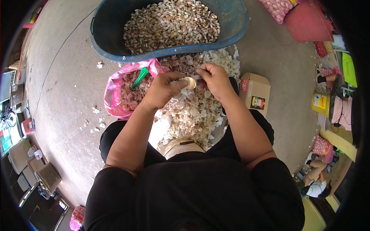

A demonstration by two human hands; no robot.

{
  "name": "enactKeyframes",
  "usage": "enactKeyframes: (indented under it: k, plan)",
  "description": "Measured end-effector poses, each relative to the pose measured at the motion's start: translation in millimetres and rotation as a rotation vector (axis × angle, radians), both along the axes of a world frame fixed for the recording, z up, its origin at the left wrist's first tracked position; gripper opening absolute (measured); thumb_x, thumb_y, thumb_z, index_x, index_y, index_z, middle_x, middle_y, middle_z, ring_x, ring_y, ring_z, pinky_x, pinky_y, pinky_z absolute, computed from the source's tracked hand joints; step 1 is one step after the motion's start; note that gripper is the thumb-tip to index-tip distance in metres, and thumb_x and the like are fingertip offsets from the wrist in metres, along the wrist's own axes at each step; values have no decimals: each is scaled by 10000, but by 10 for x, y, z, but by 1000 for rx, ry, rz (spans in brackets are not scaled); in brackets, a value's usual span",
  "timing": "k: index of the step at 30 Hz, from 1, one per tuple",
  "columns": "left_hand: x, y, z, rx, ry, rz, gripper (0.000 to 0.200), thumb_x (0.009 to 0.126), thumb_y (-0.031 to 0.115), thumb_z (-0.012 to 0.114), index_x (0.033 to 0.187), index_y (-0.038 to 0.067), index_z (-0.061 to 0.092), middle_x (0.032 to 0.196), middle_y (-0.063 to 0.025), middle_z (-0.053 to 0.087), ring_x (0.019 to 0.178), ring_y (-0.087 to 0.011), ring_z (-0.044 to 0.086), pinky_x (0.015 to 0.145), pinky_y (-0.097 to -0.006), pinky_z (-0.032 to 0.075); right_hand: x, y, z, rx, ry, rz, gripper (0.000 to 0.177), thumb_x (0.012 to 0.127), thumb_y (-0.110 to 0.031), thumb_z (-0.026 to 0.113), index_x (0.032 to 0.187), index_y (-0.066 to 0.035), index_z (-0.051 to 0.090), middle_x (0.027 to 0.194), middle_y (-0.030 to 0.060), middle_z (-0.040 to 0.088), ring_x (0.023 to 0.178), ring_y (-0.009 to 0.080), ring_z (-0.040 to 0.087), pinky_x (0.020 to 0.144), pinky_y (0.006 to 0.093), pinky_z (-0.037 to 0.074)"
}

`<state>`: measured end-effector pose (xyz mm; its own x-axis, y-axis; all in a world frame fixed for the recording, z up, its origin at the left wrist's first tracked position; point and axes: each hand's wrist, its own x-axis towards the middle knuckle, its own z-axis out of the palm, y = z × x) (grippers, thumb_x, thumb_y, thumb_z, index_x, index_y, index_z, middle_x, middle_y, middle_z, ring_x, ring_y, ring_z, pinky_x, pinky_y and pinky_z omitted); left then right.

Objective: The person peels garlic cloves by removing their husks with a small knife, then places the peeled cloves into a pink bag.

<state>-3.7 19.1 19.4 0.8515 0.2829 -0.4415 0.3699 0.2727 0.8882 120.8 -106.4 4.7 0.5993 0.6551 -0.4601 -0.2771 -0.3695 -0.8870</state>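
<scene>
Between the thumb and fingers of my left hand [162, 90] is a pale garlic clove [190, 82], its papery skin partly loose. My right hand [216, 81] is closed in a pinch just to the right of it; whatever its fingertips hold is too small to make out. Both hands are above a heap of garlic skins [189, 119] lying between my legs. To the left, a pink plastic bag [111, 94] stands open, full of reddish skins, with a green handle-like object [139, 77] resting on them.
A large blue tub [169, 52] of garlic cloves [173, 25] stands in front. A cardboard box [254, 92] is right of the heap. Farther right are a red container [308, 21], a yellow bucket [320, 103] and a seated person [318, 175]. Crates [48, 177] stand far left.
</scene>
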Motion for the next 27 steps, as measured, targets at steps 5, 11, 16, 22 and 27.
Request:
enactKeyframes:
  k: [5, 11, 16, 22, 27]
  plan:
    - [-5, 10, -143, 2, -38, 128, 243, 783, 166, 588, 923, -32, 599, 741, -61, 598, 611, -81, 522, 544, -213, 424, -87, 8, -96, 72, -603, 166, 195, 828, -188, 552, 768, -3, 569, 547, 55, 514, 468, 105, 458, 454, 255, 380]
    - [13, 10, -166, -311, -64, 312, 238, 770, 149, 604, 912, -41, 588, 731, -54, 586, 598, -94, 520, 524, -219, 422, -191, 38, 50, 100, -167, 218, 225, 858, -183, 511, 726, -3, 538, 559, -7, 462, 531, 69, 443, 515, 235, 381]
    - [19, -4, -131, -194, -29, 222, 183, 772, 131, 604, 865, -26, 580, 715, -50, 575, 591, -99, 525, 515, -207, 416, -52, 21, -69, 70, -478, 175, 146, 846, -151, 519, 814, -10, 535, 657, 36, 546, 536, 108, 491, 523, 251, 413]
    - [-10, 21, -236, -373, -104, 269, 174, 774, 146, 615, 817, -16, 567, 697, -42, 565, 571, -85, 509, 506, -207, 402, -137, 38, 91, 242, 266, 146, 121, 832, -141, 546, 889, -36, 531, 719, 28, 561, 593, 76, 514, 524, 214, 427]
    - [-19, 62, -269, -196, -82, 238, 221, 767, 168, 630, 858, -22, 564, 715, -37, 568, 598, -85, 509, 534, -206, 407, -90, 12, 133, 336, 534, -42, 99, 823, -118, 555, 874, -36, 531, 707, 26, 551, 533, 68, 488, 474, 193, 419]
